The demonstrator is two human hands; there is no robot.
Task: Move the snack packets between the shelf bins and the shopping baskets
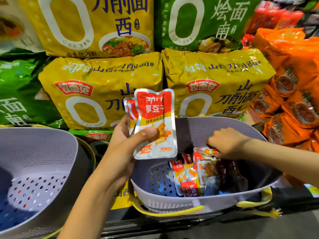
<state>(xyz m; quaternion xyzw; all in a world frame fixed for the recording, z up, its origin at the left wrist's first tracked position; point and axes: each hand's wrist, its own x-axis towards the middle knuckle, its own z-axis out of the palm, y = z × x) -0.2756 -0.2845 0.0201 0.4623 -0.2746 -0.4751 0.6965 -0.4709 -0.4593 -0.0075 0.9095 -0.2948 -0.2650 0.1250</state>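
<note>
Left hand, right hand bare; forearms bare to frame edge.

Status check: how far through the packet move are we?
Done: nothing clearly; the left basket shows no packets. In hand: the left hand grips two packets, and the right hand curls its fingers on the top packet in the right basket. Left: the pile under it, several packets at least.
</note>
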